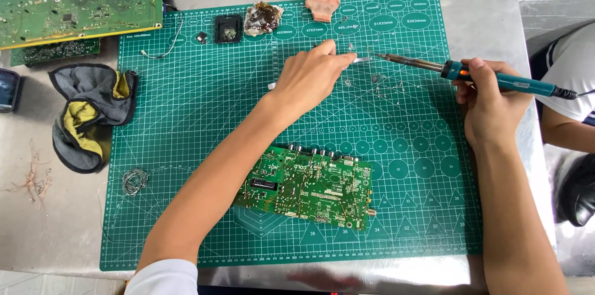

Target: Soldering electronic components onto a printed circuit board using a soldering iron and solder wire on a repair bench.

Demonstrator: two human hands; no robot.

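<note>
Right hand (489, 106) clamped round the handle of a teal soldering iron (496, 79), tip pointing left over the green cutting mat (186, 121) on the worktop. Left hand (313, 78) pinches a slim white tool (356, 59), its end just beside the iron's tip. Green circuit board (307, 186) lies nearer the person, below the left forearm. Solder coil (134, 181) at mat's left edge.

Dark screen (8, 89) at left edge
</note>
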